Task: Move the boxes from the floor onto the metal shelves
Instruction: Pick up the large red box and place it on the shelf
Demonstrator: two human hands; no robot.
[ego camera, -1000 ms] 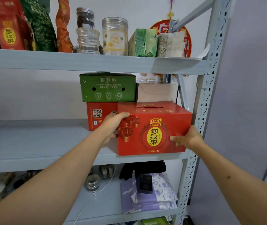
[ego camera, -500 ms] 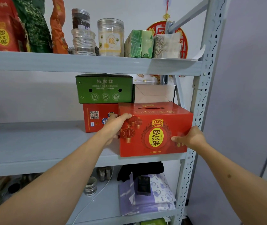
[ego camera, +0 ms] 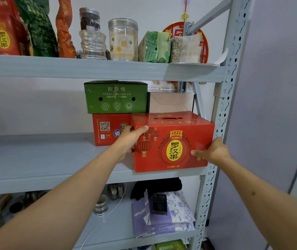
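L hand (ego camera: pixel 131 139) + R hand (ego camera: pixel 211 152) grip red box (ego camera: pixel 173 141) on grey metal shelf (ego camera: pixel 35 159).

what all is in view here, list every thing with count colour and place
big box: 1, red with yellow oval label, front right of middle shelf, held on both sides
small box: 1, red, middle shelf, behind and left of big box
green box: 1, green, stacked on small box
pale box: 1, whitish, right of green box
middle shelf: 1, grey metal
top shelf: 1, grey metal, carries pouches and jars
pouches: several, red, green, orange, top shelf left
clear jars: about three, top shelf centre
purple bags: a few, lower shelf
left hand: grips big box's left edge
right hand: grips big box's right edge
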